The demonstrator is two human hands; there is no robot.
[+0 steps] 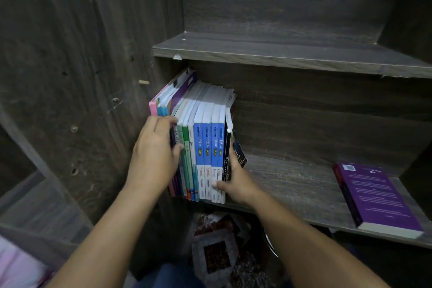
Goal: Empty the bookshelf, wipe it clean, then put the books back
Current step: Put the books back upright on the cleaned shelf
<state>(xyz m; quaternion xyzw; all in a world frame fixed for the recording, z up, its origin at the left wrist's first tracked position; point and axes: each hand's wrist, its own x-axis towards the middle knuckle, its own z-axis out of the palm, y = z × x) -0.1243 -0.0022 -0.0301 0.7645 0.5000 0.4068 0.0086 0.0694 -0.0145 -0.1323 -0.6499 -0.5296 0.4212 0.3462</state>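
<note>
2 bare forearms reach up from the bottom edge toward a row of books (208,147) standing upright at the left end of the middle shelf (292,184) of a dark wooden bookshelf (81,77). The left hand (155,154) grips the left end of the row, its fingers curled onto the outer spines. The right hand (236,182) grasps the right end: its thumb lies across the bottoms of the white spines, and its fingers seem to wrap behind the last black book, though they are mostly hidden there. The row sits between the 2 hands, its spines at the front edge of the shelf. It includes 4 blue-and-white spines side by side, green and teal ones to their left, and pink and purple covers leaning against the side panel.

Well apart to the right on the same shelf, a purple book (374,196) lies flat, back cover up. The upper shelf (280,54) above shows bare wood. A small wooden peg (143,82) sticks out of the side panel. Below the shelf lies a blurred grey-and-brown patterned cloth (215,252).
</note>
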